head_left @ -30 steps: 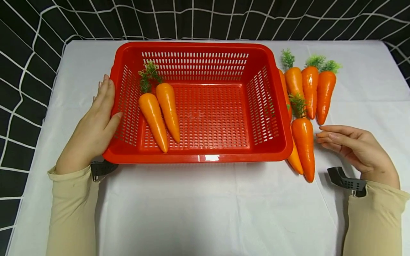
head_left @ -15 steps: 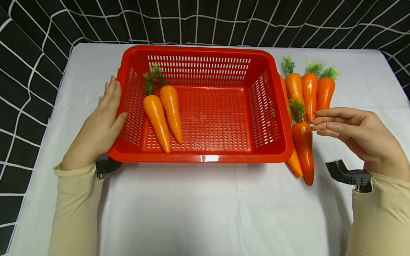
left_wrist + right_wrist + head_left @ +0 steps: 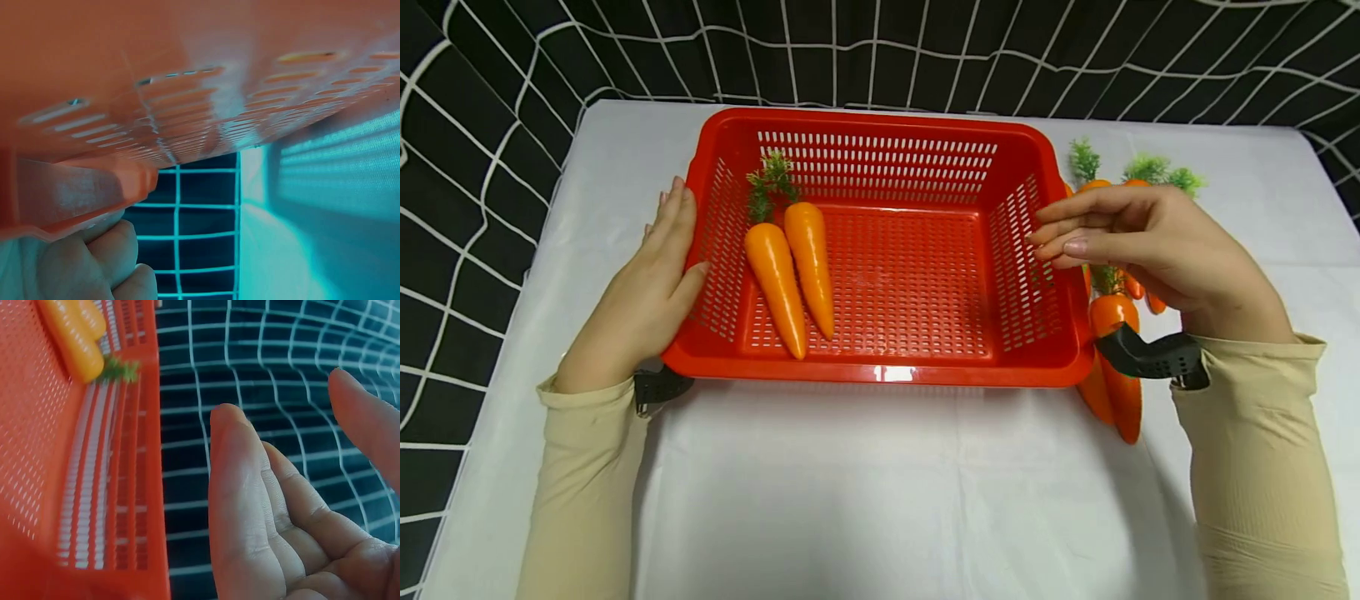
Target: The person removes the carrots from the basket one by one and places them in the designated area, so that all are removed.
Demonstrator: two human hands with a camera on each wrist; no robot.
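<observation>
While the left hand (image 3: 636, 287) lies against the left side of the red basket (image 3: 820, 368), fingers extended and thumb at the rim, the right hand (image 3: 1165, 246) hovers over the right rim, holding nothing, its thumb apart from its fingers. Two orange carrots (image 3: 777, 287) lie inside the basket, towards the left, green tops (image 3: 775, 175) near the back. More carrots (image 3: 1114, 313) rest on the white cloth (image 3: 850, 492) just right of it, partly hidden by that hand.

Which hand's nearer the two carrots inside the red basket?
Left. The left hand rests at the outer edge of the red basket, just beside the end holding the two carrots; the right hand hovers over the opposite edge.
</observation>
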